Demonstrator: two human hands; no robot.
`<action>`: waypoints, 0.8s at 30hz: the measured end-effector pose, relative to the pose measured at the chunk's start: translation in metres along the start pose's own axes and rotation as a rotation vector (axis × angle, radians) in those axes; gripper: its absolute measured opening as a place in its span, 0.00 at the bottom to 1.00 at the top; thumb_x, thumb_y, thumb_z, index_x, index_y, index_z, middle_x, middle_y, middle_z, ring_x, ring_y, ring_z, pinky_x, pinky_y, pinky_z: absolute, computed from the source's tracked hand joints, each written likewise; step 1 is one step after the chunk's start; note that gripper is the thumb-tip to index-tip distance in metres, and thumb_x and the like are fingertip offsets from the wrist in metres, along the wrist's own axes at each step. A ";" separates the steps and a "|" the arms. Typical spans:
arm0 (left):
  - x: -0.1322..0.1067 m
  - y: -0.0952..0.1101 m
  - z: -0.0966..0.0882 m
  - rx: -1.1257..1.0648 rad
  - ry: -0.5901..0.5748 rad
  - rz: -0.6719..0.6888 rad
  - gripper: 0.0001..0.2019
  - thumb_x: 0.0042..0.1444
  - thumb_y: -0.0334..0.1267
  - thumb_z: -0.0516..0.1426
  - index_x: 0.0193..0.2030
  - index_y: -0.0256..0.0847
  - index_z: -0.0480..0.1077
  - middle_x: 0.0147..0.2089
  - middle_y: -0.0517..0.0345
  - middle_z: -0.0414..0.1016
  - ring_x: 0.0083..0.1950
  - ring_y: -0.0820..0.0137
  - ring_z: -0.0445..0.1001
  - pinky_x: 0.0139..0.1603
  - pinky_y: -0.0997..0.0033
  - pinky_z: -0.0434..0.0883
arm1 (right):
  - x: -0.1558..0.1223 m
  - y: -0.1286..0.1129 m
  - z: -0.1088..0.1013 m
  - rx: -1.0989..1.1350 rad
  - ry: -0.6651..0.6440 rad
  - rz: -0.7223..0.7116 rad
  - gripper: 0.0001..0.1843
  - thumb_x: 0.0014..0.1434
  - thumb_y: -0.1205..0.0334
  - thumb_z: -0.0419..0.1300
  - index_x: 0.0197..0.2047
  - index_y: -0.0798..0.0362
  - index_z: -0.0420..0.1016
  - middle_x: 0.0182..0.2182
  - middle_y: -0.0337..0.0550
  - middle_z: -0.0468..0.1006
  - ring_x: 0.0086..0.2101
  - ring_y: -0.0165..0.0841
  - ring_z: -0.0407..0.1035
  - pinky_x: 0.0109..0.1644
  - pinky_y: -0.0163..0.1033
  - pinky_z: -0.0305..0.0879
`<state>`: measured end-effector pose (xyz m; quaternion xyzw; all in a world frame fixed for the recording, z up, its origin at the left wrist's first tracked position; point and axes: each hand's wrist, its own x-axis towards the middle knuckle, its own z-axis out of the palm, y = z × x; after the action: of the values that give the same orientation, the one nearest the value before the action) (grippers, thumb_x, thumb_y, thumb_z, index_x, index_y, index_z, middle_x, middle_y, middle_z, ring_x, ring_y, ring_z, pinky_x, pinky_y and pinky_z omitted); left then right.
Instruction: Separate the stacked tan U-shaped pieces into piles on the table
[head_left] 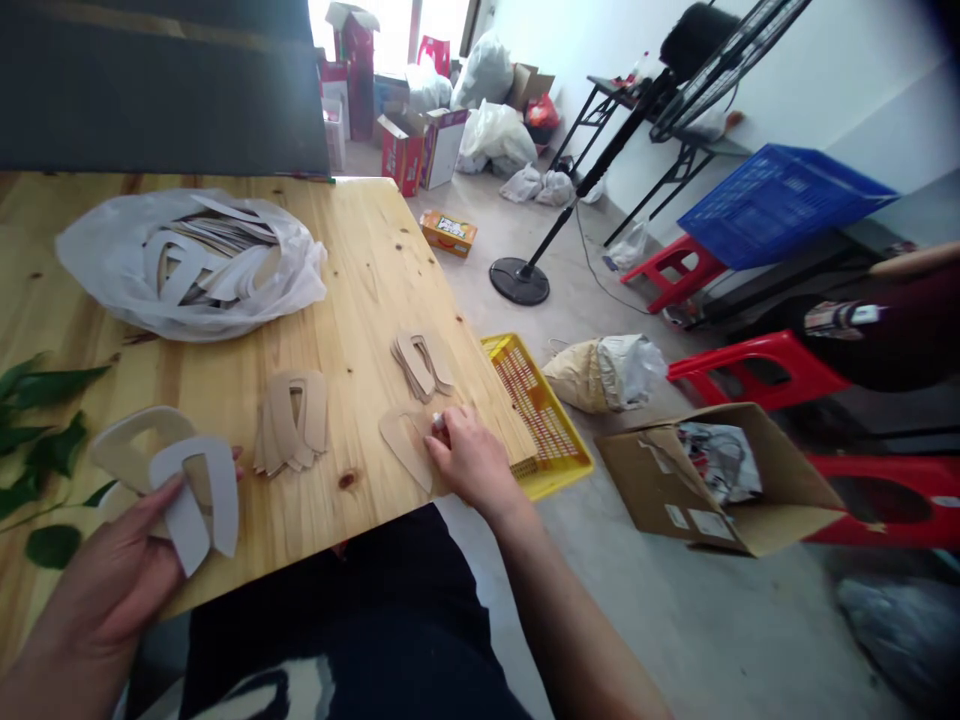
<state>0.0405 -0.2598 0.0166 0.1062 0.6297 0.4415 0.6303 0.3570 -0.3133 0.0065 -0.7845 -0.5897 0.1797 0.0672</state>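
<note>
My left hand (112, 580) is closed on a grey U-shaped cardboard cutout (201, 500) at the near left edge of the wooden table (360, 260). Another pale cutout (131, 450) lies just behind it. My right hand (469, 460) rests curled on a brown cardboard piece (405, 445) near the table's right edge, fingertips pinching something small and white. A stack of brown U-shaped cutouts (292, 420) lies between my hands, and a second stack (421, 362) sits further back on the right.
A clear plastic bag (187, 265) full of cutouts sits at the back left. Green leaves (37, 440) lie at the left edge. A yellow basket (536, 410) stands beside the table, with an open cardboard box (712, 480), red stools (757, 365) and a fan stand (519, 280) on the floor.
</note>
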 end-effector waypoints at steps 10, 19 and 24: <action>0.005 0.000 -0.005 -0.026 -0.037 -0.016 0.20 0.62 0.22 0.52 0.58 0.32 0.75 0.50 0.43 0.85 0.42 0.61 0.86 0.43 0.66 0.81 | -0.011 0.001 0.010 0.061 0.065 -0.086 0.20 0.67 0.65 0.57 0.61 0.48 0.69 0.51 0.52 0.74 0.43 0.42 0.76 0.44 0.45 0.71; 0.002 0.002 -0.001 0.011 -0.011 -0.027 0.16 0.64 0.25 0.52 0.53 0.32 0.77 0.52 0.43 0.84 0.43 0.64 0.86 0.43 0.72 0.81 | 0.042 0.041 -0.004 0.252 0.408 -0.296 0.14 0.66 0.62 0.61 0.54 0.51 0.75 0.53 0.53 0.76 0.55 0.44 0.71 0.61 0.50 0.68; 0.004 0.000 -0.002 0.004 -0.008 -0.017 0.16 0.63 0.23 0.52 0.51 0.34 0.78 0.49 0.45 0.85 0.41 0.62 0.86 0.40 0.68 0.82 | 0.072 0.047 -0.011 0.203 0.290 -0.494 0.18 0.62 0.61 0.67 0.55 0.49 0.75 0.60 0.50 0.76 0.59 0.43 0.68 0.65 0.52 0.64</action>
<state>0.0377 -0.2582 0.0137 0.1039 0.6290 0.4343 0.6364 0.4207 -0.2574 -0.0132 -0.6240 -0.7260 0.1022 0.2705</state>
